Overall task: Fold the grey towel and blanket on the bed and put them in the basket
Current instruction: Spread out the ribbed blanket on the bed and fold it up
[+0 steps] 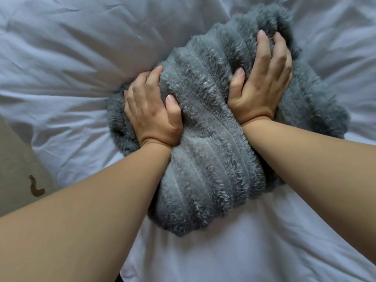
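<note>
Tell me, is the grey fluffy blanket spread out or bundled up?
Bundled up. The blanket sits as a thick compact mound on the bed sheet, the left hand and right hand gripping its sides.

Bed (61, 58) under rumpled white sheet, bundled fluffy grey blanket (203, 159) lying at its middle

One head-worn view — close, angled steeply down over the bed (61, 47).

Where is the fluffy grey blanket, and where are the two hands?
fluffy grey blanket (205, 159): head view, on its ribbed middle.
left hand (151, 115): head view, on the back of the hand.
right hand (262, 82): head view, on the back of the hand.
</note>
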The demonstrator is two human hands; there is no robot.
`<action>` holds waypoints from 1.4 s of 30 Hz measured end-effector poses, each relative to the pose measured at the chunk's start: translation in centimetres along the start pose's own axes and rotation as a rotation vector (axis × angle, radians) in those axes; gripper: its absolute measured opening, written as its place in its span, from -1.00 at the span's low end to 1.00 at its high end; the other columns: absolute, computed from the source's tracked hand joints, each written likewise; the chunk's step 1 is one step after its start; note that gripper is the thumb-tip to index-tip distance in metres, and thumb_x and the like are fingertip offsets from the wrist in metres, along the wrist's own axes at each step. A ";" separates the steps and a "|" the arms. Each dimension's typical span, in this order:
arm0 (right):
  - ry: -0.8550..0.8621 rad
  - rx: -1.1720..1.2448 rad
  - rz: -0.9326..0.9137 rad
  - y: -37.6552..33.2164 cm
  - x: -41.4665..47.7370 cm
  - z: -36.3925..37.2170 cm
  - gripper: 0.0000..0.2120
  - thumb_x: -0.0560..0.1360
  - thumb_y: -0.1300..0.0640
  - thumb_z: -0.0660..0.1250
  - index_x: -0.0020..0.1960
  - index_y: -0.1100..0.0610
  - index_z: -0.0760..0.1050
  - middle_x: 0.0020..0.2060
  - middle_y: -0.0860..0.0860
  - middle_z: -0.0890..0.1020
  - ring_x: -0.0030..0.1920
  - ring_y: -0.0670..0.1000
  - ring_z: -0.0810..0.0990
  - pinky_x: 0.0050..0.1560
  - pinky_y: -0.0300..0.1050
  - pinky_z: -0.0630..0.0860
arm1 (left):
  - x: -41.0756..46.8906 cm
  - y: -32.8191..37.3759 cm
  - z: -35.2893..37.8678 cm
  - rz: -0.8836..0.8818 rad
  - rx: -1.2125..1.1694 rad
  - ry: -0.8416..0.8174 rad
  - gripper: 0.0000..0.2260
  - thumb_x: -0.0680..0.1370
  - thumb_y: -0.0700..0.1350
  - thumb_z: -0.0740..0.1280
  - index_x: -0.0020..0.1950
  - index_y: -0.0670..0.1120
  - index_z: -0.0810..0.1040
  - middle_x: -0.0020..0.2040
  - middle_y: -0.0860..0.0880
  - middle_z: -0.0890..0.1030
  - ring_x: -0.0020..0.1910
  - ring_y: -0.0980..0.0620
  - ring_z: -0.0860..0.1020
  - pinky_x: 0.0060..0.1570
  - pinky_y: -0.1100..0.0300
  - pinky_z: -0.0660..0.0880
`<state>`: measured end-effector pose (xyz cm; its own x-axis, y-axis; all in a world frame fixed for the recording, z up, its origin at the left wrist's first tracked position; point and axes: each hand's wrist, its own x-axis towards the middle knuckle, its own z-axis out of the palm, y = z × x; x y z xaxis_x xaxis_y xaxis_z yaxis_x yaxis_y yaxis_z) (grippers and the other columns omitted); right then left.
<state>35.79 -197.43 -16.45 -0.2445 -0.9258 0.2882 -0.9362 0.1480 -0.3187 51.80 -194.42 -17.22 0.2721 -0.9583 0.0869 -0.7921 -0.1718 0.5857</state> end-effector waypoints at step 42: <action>0.020 -0.074 1.004 -2.3 -1.8 -16.2 -0.49 0.60 -0.08 0.02 0.52 0.02 0.21 0.53 0.11 0.18 0.51 0.13 0.13 0.50 0.14 -0.02 | 6.5 17.8 -8.9 0.598 0.155 -0.758 -0.45 0.54 0.07 0.08 0.54 0.07 0.13 0.56 -0.11 0.07 0.54 -0.12 0.00 0.47 -0.16 -0.14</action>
<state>34.27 -190.52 -1.65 -0.9325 -0.3548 -0.0679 -0.3077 0.8786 -0.3653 44.29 -201.72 0.92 -0.5785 -0.7802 -0.2380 -0.7628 0.4142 0.4965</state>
